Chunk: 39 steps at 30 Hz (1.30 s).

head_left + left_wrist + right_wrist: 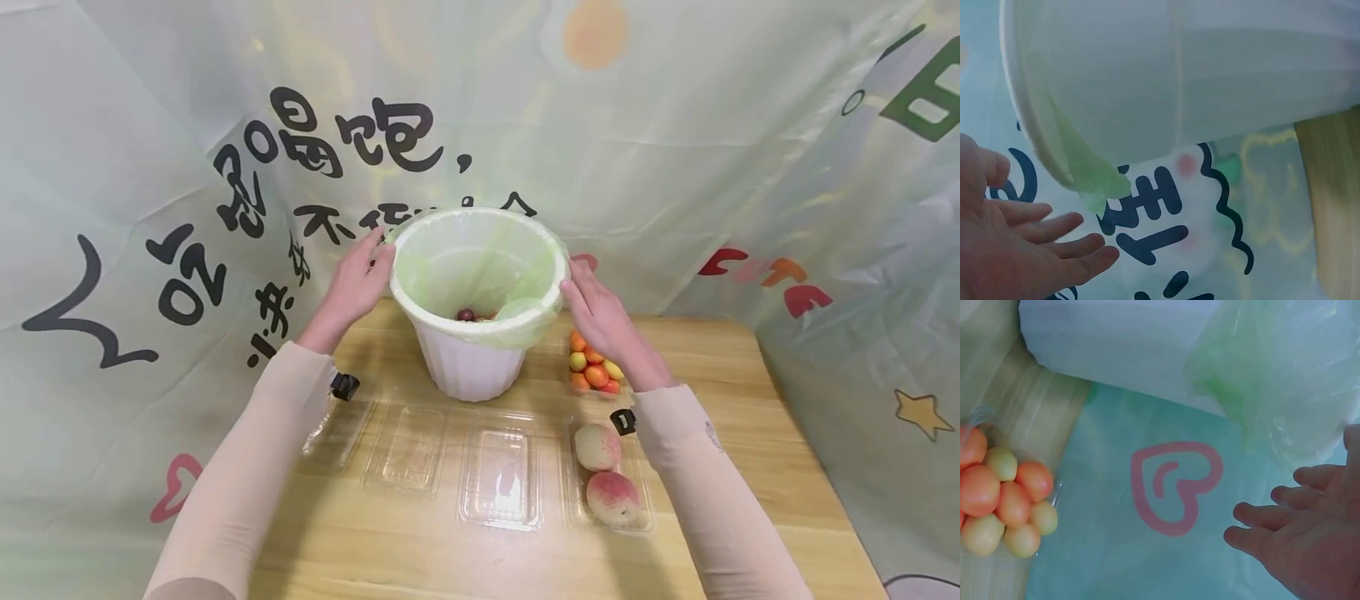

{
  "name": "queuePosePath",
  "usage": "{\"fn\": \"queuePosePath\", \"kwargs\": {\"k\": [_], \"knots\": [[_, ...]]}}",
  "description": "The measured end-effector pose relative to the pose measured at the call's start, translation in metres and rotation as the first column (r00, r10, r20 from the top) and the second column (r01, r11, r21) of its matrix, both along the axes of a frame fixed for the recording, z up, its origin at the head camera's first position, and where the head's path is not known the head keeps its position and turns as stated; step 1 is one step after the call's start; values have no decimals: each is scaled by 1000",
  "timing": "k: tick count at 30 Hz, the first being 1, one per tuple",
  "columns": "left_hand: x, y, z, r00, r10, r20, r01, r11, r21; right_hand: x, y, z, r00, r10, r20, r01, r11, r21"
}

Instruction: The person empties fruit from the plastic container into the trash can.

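Note:
A white ribbed bin (472,362) stands upright on the table, lined with a pale green plastic bag (534,321) that folds out over the rim. Down inside the bin lies a dark round fruit (466,315), beside a sliver of something reddish. My left hand (358,279) is at the left side of the rim; its fingers look straight and spread in the left wrist view. On the opposite side, my right hand (600,308) has its fingers extended at the rim, close to the overhanging bag (1285,381). Neither hand curls around anything.
Clear plastic trays (405,483) line the wooden table (697,467) in front of the bin. Two peaches (613,497) sit in the right one. Behind them, small orange and yellow fruits (596,376) fill another clear container. Printed cloth walls (675,167) surround the table.

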State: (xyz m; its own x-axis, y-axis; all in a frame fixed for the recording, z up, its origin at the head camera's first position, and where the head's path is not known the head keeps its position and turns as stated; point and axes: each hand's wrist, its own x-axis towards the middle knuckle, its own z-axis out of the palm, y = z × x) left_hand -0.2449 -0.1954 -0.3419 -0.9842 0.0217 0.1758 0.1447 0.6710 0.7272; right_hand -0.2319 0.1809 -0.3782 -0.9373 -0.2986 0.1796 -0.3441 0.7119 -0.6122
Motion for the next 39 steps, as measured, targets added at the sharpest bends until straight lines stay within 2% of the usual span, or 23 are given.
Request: {"fn": "queuePosePath", "kwargs": {"k": [7,15,24,28,32,39], "knots": [[-20,8,6,999,-52,-12,50,992,-118,8,11,-11,999,2,42,-4,999,52],[-33,11,5,999,-41,29,46,986,-160,14,25,-26,997,-28,76,22,997,72],[-39,15,-3,992,-80,99,98,976,-196,34,43,-48,991,-96,92,87,992,94],[-39,16,-4,990,-82,112,104,974,-200,41,50,-61,993,-109,50,105,991,82],[-39,17,-4,989,-88,123,111,974,-200,49,57,-75,994,-102,-39,105,990,95],[-41,20,-5,984,-102,145,131,970,-203,67,73,-94,985,-168,25,164,980,116]]}}
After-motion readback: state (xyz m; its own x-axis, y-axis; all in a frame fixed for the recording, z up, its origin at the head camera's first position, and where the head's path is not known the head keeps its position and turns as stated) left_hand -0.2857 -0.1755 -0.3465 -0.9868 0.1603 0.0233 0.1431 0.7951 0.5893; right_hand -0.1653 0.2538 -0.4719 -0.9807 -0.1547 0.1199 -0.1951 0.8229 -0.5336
